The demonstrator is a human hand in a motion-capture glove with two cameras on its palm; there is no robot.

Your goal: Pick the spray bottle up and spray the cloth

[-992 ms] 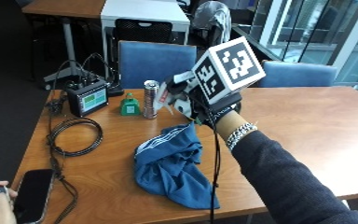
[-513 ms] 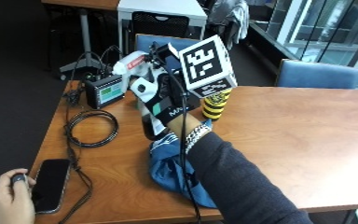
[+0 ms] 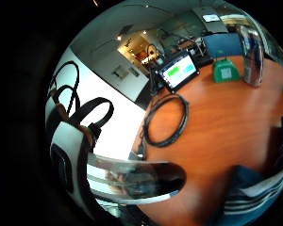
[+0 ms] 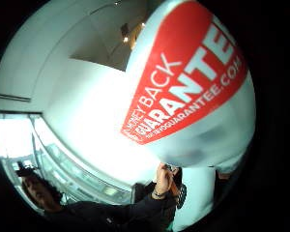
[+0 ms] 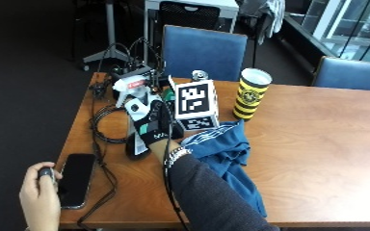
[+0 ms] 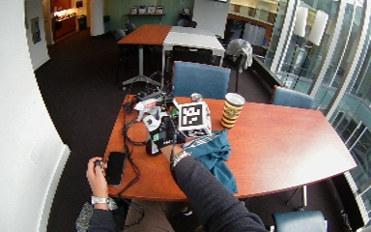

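White spray bottle (image 5: 136, 103) upright (red label); blue cloth (image 5: 227, 161) crumpled beside.

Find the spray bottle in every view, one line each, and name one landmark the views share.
Outside view: spray bottle, held in the right hand, near the table's left end.
Wide outside view: same spot.
Thumb-side palm view: its red label fills the picture.
Little-finger-side palm view: not clearly in it.
Shared landmark: blue cloth.

Spray bottle (image 4: 193, 92) red label: "MONEY BACK GUARANTEE".
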